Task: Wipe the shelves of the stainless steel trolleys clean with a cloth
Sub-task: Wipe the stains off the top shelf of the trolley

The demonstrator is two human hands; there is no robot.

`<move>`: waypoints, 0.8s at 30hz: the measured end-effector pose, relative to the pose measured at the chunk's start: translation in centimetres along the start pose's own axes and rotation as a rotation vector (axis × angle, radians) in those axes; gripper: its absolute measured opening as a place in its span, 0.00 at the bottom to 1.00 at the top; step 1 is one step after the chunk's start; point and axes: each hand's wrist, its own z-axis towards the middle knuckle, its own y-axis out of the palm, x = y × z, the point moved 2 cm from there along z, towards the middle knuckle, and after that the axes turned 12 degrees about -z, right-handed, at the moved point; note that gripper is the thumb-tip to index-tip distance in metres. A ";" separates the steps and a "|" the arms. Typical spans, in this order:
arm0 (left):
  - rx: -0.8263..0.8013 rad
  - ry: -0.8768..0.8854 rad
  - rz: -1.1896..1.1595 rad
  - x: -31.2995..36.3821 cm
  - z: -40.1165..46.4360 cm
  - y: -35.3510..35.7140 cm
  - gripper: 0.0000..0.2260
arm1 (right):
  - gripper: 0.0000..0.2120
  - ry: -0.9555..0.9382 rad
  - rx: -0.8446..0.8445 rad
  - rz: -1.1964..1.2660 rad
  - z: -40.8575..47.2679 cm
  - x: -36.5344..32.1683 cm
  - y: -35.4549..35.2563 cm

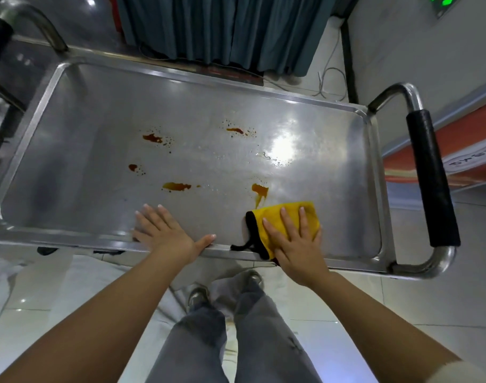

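Observation:
A stainless steel trolley's top shelf (98, 111) fills the middle of the head view, with several brown-orange stains (177, 186) across its centre. My right hand (295, 239) presses flat, fingers straight, on a folded yellow cloth (275, 214) with black trim near the shelf's front edge, just below one stain (259, 190). My left hand (164, 232) lies flat on the shelf to the left of the cloth, thumb on the front rim.
Trolley handles with a black grip (432, 178) rise at the right and another handle (32, 23) at the far left. A teal curtain (222, 26) and loose cables hang behind. My legs and shoes stand on white floor tiles below.

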 end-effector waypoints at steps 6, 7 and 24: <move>-0.015 0.001 0.000 0.1 -0.3 -0.1 0.63 | 0.29 -0.100 -0.018 -0.044 5.7 1.1 -1.9; -0.016 0.003 -0.003 0.1 -0.4 -0.1 0.63 | 0.29 -0.116 -0.017 -0.049 7.1 1.4 -2.4; -0.018 -0.044 0.030 0.4 -0.6 -0.2 0.60 | 0.30 -0.224 -0.062 0.006 29.9 4.0 -11.1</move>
